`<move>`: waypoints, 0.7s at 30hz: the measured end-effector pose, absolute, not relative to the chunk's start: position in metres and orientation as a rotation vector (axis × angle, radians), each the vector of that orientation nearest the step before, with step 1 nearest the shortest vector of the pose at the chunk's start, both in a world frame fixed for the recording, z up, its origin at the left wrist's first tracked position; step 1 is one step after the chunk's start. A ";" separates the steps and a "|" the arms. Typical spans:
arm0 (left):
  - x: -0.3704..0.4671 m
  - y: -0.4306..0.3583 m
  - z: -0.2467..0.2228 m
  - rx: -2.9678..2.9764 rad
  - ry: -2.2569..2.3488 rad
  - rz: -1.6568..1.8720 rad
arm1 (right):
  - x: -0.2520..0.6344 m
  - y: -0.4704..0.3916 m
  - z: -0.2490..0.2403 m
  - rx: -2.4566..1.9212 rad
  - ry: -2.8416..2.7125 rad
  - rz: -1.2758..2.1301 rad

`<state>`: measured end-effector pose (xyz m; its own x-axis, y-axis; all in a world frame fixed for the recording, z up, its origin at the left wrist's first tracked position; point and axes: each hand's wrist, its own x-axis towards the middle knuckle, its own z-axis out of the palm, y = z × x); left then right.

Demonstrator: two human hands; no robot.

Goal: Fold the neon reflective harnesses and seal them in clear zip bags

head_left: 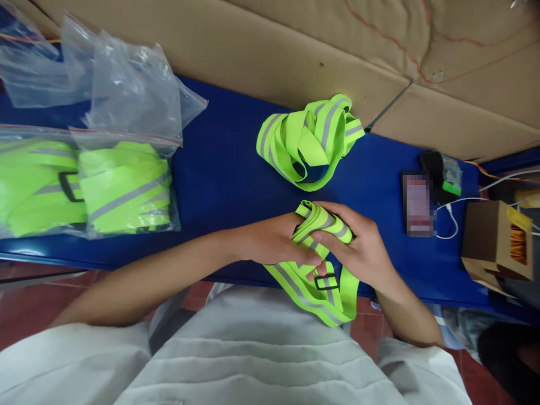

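Fingers (314,260) of both hands clenched on folded strap (323,225), loose vest (307,140) beyond, bagged vests (126,191) left, phone (417,203) right

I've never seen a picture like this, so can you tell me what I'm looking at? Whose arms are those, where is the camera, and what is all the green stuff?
The camera sits on a person's head and looks down, so the arms are that person's own. No machine is here.

The left hand and the right hand together hold a bright green strap with grey shiny stripes. Part of it hangs over the edge of the blue table, with a black buckle on it.

Farther back lies another bundled strap. On the left are clear bags with folded green straps inside, and empty-looking bags behind them. On the right are a phone, a white cable and a small cardboard box. Brown cardboard stands behind the table.
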<state>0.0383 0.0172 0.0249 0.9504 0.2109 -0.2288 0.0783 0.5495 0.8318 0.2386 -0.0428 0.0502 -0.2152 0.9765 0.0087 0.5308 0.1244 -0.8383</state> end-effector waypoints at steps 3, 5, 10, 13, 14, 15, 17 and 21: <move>0.039 0.015 0.021 1.155 0.310 0.033 | 0.236 -0.044 0.046 -1.476 -1.895 1.022; 0.039 0.015 0.021 1.304 0.307 -0.012 | 0.235 -0.045 0.041 -1.452 -1.971 1.031; 0.036 0.018 0.022 1.498 0.394 -0.037 | 0.234 -0.047 0.035 -1.391 -2.012 0.927; 0.035 0.020 0.020 1.480 0.410 0.039 | 0.232 -0.050 0.038 -1.357 -2.036 0.743; 0.035 0.020 0.019 1.436 0.390 0.070 | 0.233 -0.050 0.041 -1.348 -2.020 0.725; 0.035 0.020 0.018 1.392 0.375 0.093 | 0.233 -0.051 0.043 -1.349 -1.981 0.742; 0.036 0.019 0.019 1.326 0.361 0.111 | 0.236 -0.050 0.049 -1.371 -1.836 0.858; 0.034 0.016 0.027 1.291 0.285 0.047 | 0.247 -0.046 0.057 -1.409 -1.566 1.174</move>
